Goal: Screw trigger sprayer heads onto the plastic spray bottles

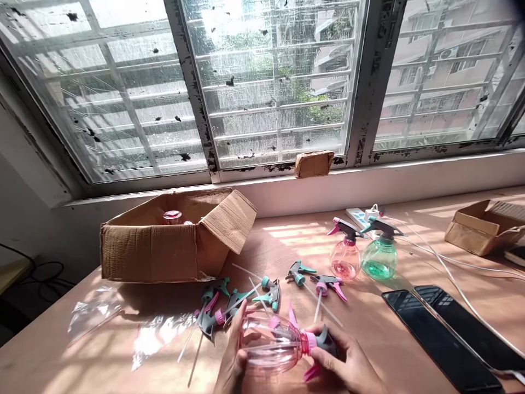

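A clear pink spray bottle point(270, 345) lies on its side low in the view, held between both hands above the wooden table point(287, 246). My left hand point(232, 364) cups the bottle's round body. My right hand point(342, 361) grips the grey and pink trigger head point(322, 342) at the bottle's neck. Several loose trigger heads with long dip tubes point(270, 293) lie on the table just beyond the hands.
An open cardboard box point(164, 246) stands at the back left with bottles inside. A finished pink bottle point(345, 257) and a green one point(379, 257) stand upright to the right. Two dark phones point(443, 339), a white cable point(451, 262), plastic bags point(123, 323) and another small box point(479, 227) lie around.
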### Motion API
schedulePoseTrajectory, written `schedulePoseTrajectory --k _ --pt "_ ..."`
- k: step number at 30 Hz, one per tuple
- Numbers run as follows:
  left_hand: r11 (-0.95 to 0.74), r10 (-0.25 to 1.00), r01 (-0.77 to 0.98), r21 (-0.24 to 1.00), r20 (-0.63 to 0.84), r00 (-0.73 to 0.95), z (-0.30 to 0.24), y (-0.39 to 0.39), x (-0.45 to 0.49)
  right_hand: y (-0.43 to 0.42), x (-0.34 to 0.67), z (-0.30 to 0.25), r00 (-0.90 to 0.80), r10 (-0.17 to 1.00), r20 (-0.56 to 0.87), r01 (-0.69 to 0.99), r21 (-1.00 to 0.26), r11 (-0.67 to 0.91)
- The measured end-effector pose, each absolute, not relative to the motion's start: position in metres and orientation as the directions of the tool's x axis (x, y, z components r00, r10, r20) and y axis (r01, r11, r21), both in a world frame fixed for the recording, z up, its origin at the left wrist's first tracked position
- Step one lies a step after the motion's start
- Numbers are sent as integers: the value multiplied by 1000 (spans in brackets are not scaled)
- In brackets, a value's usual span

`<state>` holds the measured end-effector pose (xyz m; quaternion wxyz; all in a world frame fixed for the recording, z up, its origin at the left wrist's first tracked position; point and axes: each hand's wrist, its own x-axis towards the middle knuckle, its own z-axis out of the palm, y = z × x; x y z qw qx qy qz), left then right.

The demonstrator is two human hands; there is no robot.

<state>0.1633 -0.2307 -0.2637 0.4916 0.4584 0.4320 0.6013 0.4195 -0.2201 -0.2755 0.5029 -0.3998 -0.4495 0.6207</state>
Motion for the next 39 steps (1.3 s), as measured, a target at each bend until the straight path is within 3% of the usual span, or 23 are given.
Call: schedulePoseTrajectory --k 3,8,17,25,27,29,31,33,36,39 --pt "-217 976 -131 967 211 -53 -269 -238 164 -216 425 -275 -161 987 6 -153 -988 -19" --pt "-338 941 -125 933 340 -7 -276 -241 168 -215 423 -275 -13 1000 -11 -218 -976 -14" --pt "-169 985 -102 980 172 22 -292 -210 150 -219 420 -268 -36 999 10 -231 -973 1" --pt "-252 967 -47 967 253 29 -292 -222 154 -225 420 -260 -27 1000 1 -300 -954 -8" --pt "-271 962 -15 962 271 35 -292 -221 152 -226 427 -263 -39 997 61 -218 -975 51" --pt "-299 954 40 954 298 29 -294 -219 152 -225 437 -261 -82 965 248 -55 -968 244" --pt "-326 946 75 943 325 20 -296 -218 153 -223 447 -254 -171 874 455 98 -875 475" --pt "-340 940 76 937 341 11 -295 -218 155 -222 456 -244 -266 774 574 157 -767 623" --pt "-332 943 58 942 330 33 -289 -222 157 -224 459 -238 -315 738 596 171 -729 662" --pt "-319 946 23 947 317 60 -280 -231 157 -226 453 -246 -206 887 413 195 -871 451"
